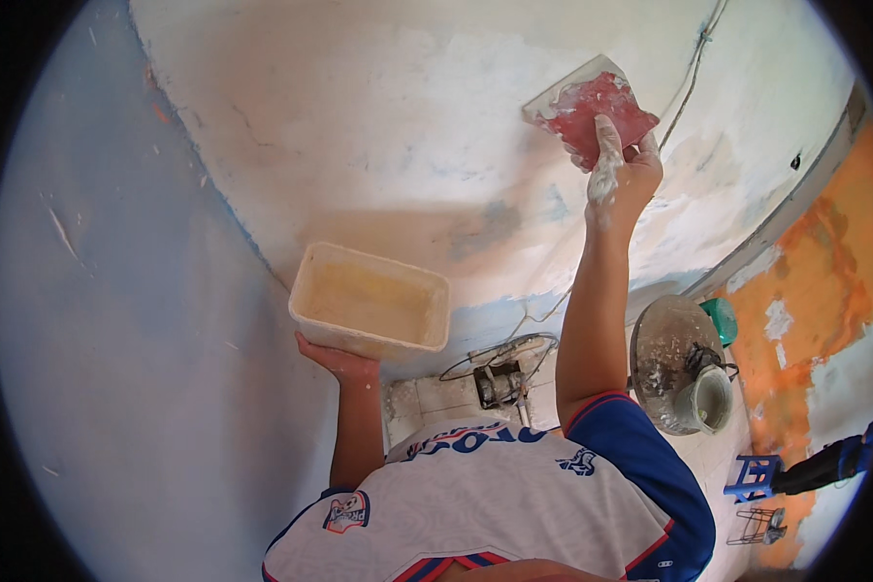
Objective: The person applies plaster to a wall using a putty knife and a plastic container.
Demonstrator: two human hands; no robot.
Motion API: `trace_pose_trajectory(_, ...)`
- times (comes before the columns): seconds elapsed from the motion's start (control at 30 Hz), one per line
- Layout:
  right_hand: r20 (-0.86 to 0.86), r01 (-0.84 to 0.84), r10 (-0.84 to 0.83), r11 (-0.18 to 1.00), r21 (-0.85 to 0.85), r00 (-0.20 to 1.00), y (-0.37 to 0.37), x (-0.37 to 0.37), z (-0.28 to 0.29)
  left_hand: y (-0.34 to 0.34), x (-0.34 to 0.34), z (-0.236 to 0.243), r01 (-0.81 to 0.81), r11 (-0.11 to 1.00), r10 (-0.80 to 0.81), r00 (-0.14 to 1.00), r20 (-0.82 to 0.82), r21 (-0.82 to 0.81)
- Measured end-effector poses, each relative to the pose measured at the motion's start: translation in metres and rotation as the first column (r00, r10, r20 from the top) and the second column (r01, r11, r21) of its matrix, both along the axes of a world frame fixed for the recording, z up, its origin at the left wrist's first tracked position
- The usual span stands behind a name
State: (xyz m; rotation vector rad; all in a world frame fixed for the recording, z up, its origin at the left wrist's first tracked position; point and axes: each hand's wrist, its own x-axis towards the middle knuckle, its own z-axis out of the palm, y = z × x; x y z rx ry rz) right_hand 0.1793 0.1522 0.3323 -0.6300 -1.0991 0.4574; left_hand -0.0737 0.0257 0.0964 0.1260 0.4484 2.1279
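Observation:
My right hand [623,173], smeared with white paste, grips a red flat spreader [601,105] with whitish filler over part of its face. The spreader is held up against or very close to the patchy white wall [378,116]; whether its edge touches, I cannot tell. Lower and to the left, my left hand [339,359] supports a cream rectangular plastic tub [306,308] from below at its near left corner. Pale yellowish residue coats the inside of the tub. Most fingers of the left hand are hidden beneath it.
A bluish wall [116,320] meets the white one at the left. A cable [689,89] runs down the white wall. At the right stand a round spattered table [662,354] with a bucket [705,403], and a blue stool [753,478] beside another person's leg [813,472].

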Motion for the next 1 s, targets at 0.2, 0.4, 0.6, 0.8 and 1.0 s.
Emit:
trace_pose_trajectory(0.2, 0.406, -0.174, 0.160, 0.985, -0.001, 0.900, 0.008, -0.099, 0.031, 0.009, 0.015, 0.004, 0.063, 0.998, -0.064, 0.996, 0.057, 0.008)
trace_pose_trajectory(0.4, -0.019, 0.038, -0.040, 0.997, -0.067, 0.999, 0.047, 0.019, -0.019, 0.007, 0.008, -0.004, 0.028, 0.999, -0.026, 0.999, 0.042, -0.031)
trace_pose_trajectory(0.6, 0.322, -0.101, 0.073, 0.992, 0.072, 0.944, -0.015, -0.055, 0.019, 0.008, 0.011, -0.005, 0.031, 0.999, -0.029, 0.997, 0.074, -0.023)
trace_pose_trajectory(0.8, 0.253, 0.061, -0.052, 0.998, -0.030, 0.966, 0.044, -0.019, -0.001, 0.002, 0.006, -0.007, 0.045, 0.999, -0.042, 0.995, 0.087, -0.026)
trace_pose_trajectory(1.0, -0.053, 0.052, -0.055, 0.997, -0.064, 0.997, -0.020, 0.005, 0.007, -0.005, 0.001, -0.031, 0.056, 0.997, -0.060, 0.995, 0.085, 0.056)
